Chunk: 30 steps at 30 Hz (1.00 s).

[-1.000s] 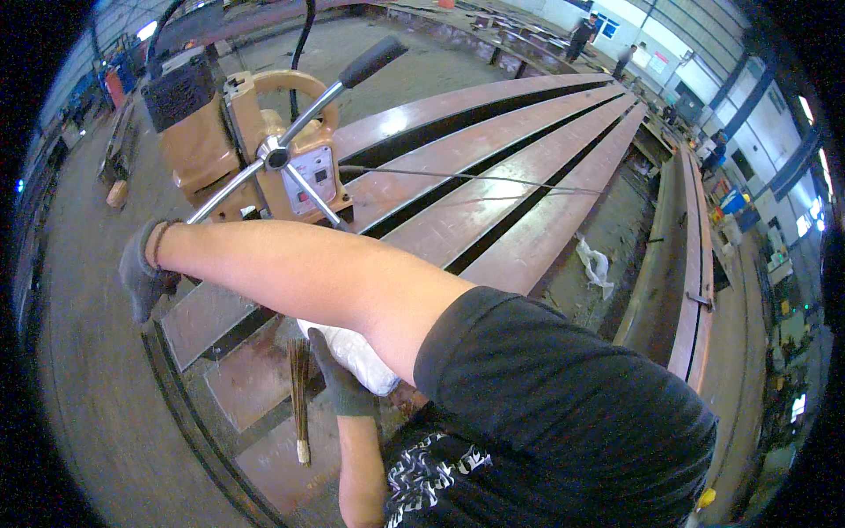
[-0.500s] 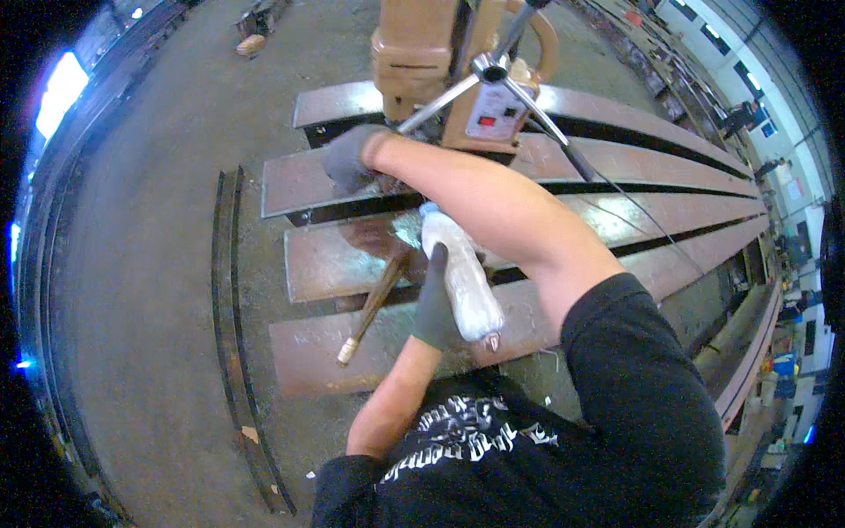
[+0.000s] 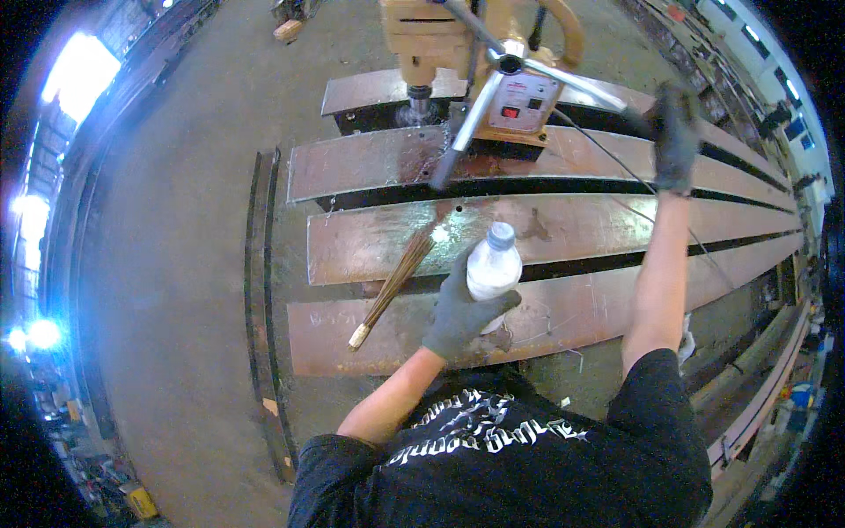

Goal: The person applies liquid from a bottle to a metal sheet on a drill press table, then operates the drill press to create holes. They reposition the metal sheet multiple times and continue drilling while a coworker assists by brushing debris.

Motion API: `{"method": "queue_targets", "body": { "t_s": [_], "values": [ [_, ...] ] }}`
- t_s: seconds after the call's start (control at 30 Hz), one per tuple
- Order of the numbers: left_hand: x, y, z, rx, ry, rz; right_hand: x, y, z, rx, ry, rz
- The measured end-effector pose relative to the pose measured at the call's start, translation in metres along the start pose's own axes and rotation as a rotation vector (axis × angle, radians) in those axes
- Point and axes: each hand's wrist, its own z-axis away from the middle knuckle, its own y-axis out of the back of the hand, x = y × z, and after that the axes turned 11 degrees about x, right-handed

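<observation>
My left hand (image 3: 462,308), in a dark grey glove, is wrapped round a clear plastic bottle (image 3: 495,264) of whitish liquid, its cap toward me and the drill. My right hand (image 3: 675,145), gloved too and smeared by motion, is closed at the grip of one spoke of the feed handle (image 3: 585,86). That handle belongs to a tan magnetic drill (image 3: 521,106) standing on the steel beams. Its cutter (image 3: 419,104) is down near the farthest beam, with shavings around it. A brush of thin sticks (image 3: 393,283) lies left of the bottle.
Several long rusty steel beams (image 3: 563,231) lie side by side with dark gaps between. A cable (image 3: 616,158) runs from the drill across them. One narrow steel bar (image 3: 260,308) lies on the floor at left. Welding light (image 3: 42,333) glares at far left.
My right hand has swung from beside the cutter to the feed handle at right, and the spokes have turned. My left hand has tipped the bottle more upright. The view has shifted.
</observation>
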Motion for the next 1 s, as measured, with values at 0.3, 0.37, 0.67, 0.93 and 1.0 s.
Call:
{"method": "queue_targets", "body": {
  "t_s": [0.3,0.37,0.67,0.93,1.0],
  "values": [
    [-0.004,-0.041,0.023,-0.212,-0.063,-0.009,0.116,-0.03,0.041,-0.876,-0.229,0.681],
    [-0.018,-0.038,0.023,-0.237,-0.213,-0.152,0.111,-0.038,0.044,-0.825,-0.277,0.344],
    [-0.021,-0.021,0.042,-0.275,-0.12,-0.259,0.104,-0.048,0.037,-0.779,-0.489,0.144],
    [-0.001,0.045,0.03,-0.038,-0.183,-0.878,0.117,-0.042,0.046,-0.611,-0.248,0.302],
    [-0.03,0.087,0.029,0.376,-0.432,-1.248,0.141,-0.044,0.052,-0.569,-0.123,0.308]
  ]
}}
